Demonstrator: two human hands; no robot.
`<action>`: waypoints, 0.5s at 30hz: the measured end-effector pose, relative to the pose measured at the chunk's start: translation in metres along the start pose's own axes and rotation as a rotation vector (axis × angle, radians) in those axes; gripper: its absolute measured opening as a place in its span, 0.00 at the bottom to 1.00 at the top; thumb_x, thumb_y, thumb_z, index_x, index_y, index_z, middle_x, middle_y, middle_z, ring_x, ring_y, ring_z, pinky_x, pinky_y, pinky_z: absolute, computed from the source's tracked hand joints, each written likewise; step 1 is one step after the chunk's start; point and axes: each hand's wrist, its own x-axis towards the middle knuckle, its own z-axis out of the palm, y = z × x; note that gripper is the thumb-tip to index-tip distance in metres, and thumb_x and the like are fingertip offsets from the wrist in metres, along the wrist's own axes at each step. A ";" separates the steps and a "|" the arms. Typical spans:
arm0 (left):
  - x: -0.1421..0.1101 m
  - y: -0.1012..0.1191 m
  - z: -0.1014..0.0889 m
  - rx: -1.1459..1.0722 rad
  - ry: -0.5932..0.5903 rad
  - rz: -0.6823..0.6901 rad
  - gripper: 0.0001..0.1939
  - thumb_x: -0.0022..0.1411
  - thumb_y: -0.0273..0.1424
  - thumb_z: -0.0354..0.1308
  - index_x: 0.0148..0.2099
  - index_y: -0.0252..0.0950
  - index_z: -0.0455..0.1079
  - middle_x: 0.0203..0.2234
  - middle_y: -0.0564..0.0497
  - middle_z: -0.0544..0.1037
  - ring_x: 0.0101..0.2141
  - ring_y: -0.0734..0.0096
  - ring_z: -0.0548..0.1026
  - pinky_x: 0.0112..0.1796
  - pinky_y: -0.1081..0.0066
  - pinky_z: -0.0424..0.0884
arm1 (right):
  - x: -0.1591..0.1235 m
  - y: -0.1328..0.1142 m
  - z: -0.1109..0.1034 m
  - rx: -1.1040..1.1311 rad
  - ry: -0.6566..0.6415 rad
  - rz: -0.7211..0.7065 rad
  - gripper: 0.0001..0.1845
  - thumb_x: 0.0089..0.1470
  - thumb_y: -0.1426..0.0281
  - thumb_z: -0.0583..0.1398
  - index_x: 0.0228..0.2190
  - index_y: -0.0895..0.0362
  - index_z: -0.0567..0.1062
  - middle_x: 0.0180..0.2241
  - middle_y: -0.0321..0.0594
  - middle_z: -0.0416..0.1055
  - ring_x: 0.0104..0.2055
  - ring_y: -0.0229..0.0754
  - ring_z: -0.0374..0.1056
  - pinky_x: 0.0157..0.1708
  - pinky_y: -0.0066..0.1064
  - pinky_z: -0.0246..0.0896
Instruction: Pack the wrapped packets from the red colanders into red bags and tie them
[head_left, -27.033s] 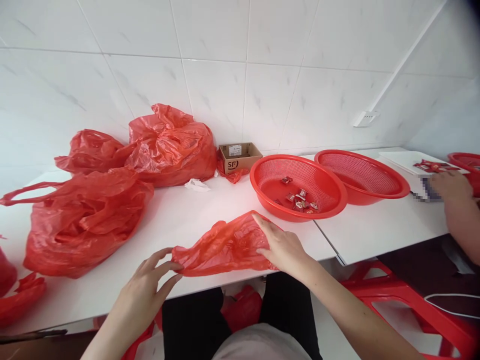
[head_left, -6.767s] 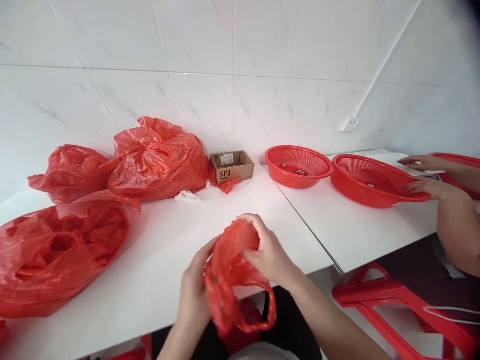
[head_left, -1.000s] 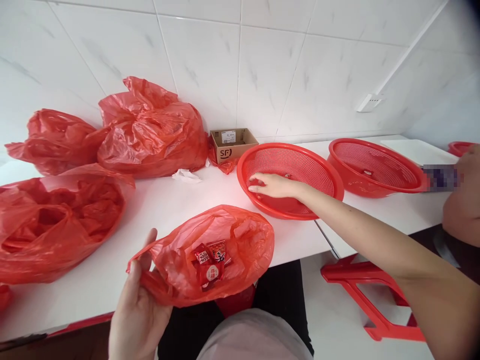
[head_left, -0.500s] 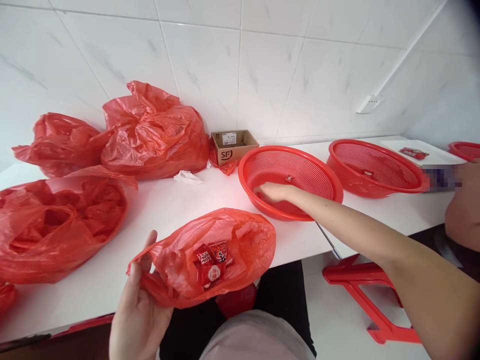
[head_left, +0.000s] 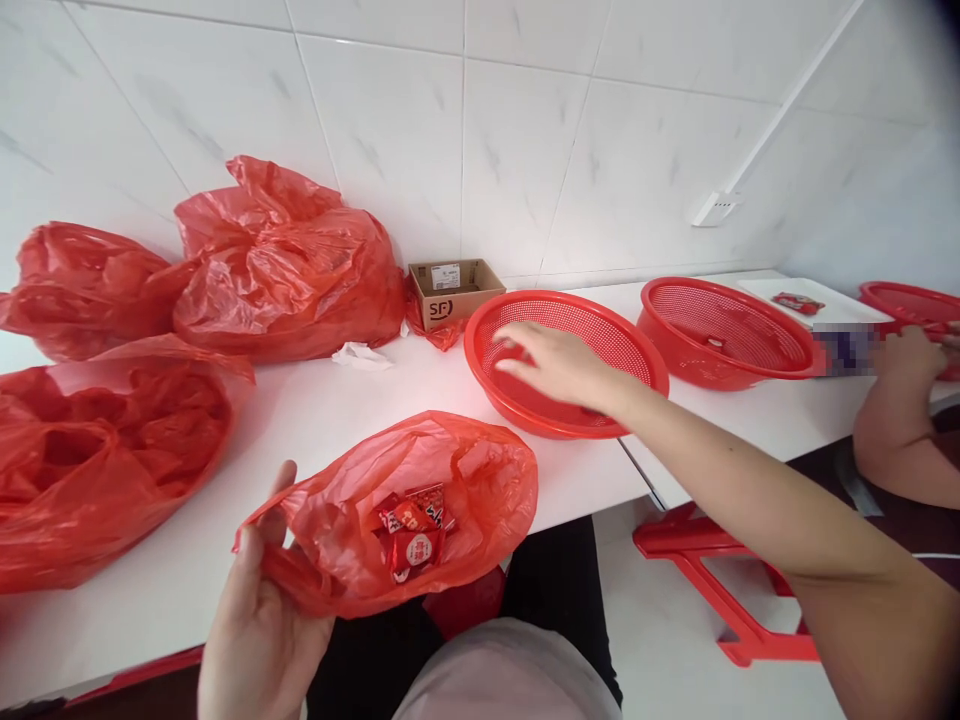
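My left hand (head_left: 262,600) pinches the left edge of a red plastic bag (head_left: 487,510), thumb and fingers closed on the film. The bag's mouth gapes upward at the table's front edge. Several small red wrapped snack packets (head_left: 416,545) lie inside it, some with pale lettering. Over the nearer red perforated basket (head_left: 487,375) hovers my right hand (head_left: 551,362), its fingers apart and no object visible between them. My hand and forearm cover part of that basket's floor.
Large filled red bags (head_left: 292,280) crowd the left side. A small cardboard box (head_left: 457,295) and a white tissue (head_left: 361,356) sit behind. Rightward are another basket (head_left: 660,340), a white tray (head_left: 840,305) with a red packet (head_left: 797,303), and a co-worker's hands (head_left: 911,360). Below stands a red stool (head_left: 705,570).
My right hand has risen from the basket's bottom, its fingers now apart. Another orange-red packet shows in the bag. My left hand keeps its grip. The co-worker's hands came further into view.
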 end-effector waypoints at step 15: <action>-0.004 0.000 0.001 0.021 0.034 0.010 0.21 0.71 0.39 0.44 0.63 0.54 0.64 0.51 0.56 0.78 0.45 0.70 0.80 0.47 0.70 0.75 | -0.006 0.086 -0.002 0.101 -0.355 0.235 0.07 0.54 0.71 0.57 0.37 0.54 0.71 0.40 0.43 0.75 0.41 0.45 0.72 0.40 0.36 0.66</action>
